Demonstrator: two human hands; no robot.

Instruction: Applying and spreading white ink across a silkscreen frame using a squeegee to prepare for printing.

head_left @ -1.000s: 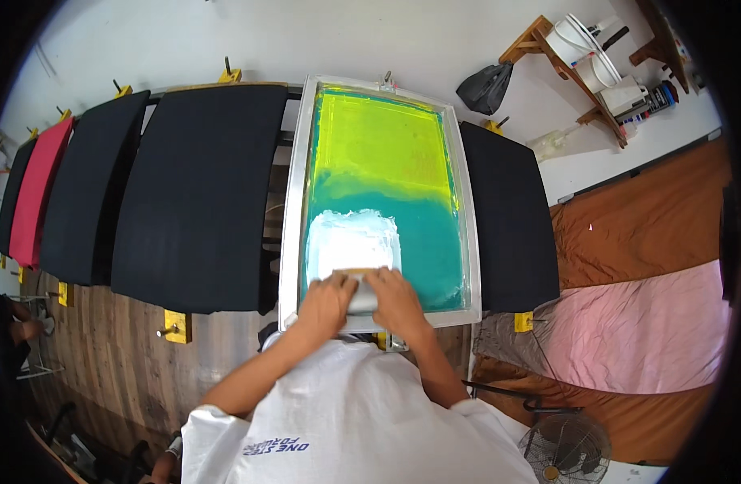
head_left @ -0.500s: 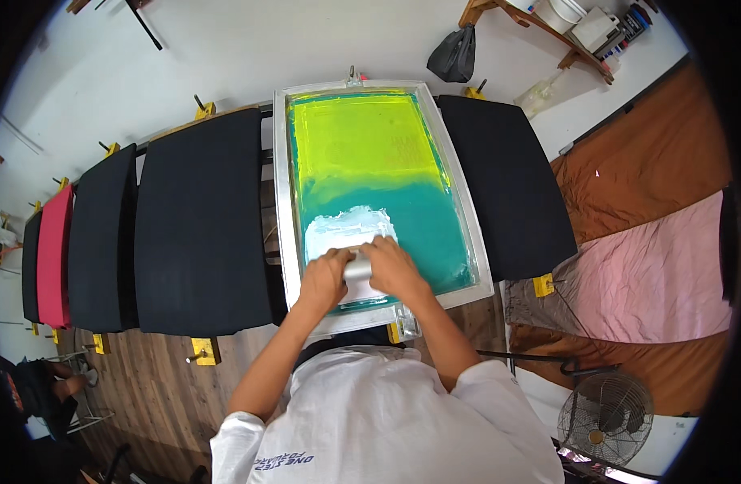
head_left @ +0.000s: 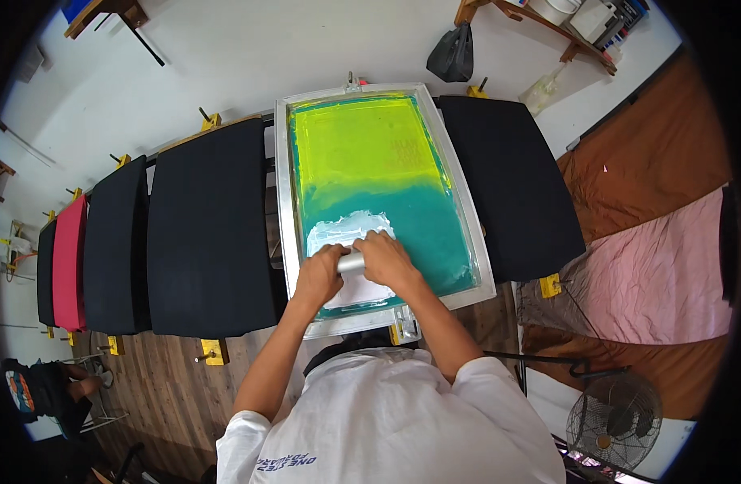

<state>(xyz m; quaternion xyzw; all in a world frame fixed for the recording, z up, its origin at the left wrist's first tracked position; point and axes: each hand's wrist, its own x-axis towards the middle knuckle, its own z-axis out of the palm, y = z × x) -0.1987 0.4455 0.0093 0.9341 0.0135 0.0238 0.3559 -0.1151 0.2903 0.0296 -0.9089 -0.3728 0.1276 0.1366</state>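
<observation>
A metal-framed printing screen (head_left: 465,202) lies before me, its mesh yellow-green at the far end and teal nearer to me. White ink (head_left: 350,227) covers a patch toward its near left. Within that patch, a silver-handled squeegee (head_left: 352,263) is gripped from both ends. My left hand (head_left: 319,274) wraps its left side, and my right hand (head_left: 385,260) wraps its right side. Both sets of fingers curl over the handle. The squeegee's blade is hidden beneath my hands.
Black fabric-covered boards (head_left: 209,230) stand in a row to the left, with a pink board (head_left: 69,262) among them. Another black board (head_left: 511,185) is at the right. A fan (head_left: 612,421) stands lower right. At far lower left sits another person (head_left: 52,391).
Boards and walls have shifted slightly rightward in view as the head turned. Both hands remain on the squeegee, which has moved slightly away from me, over the white ink.
</observation>
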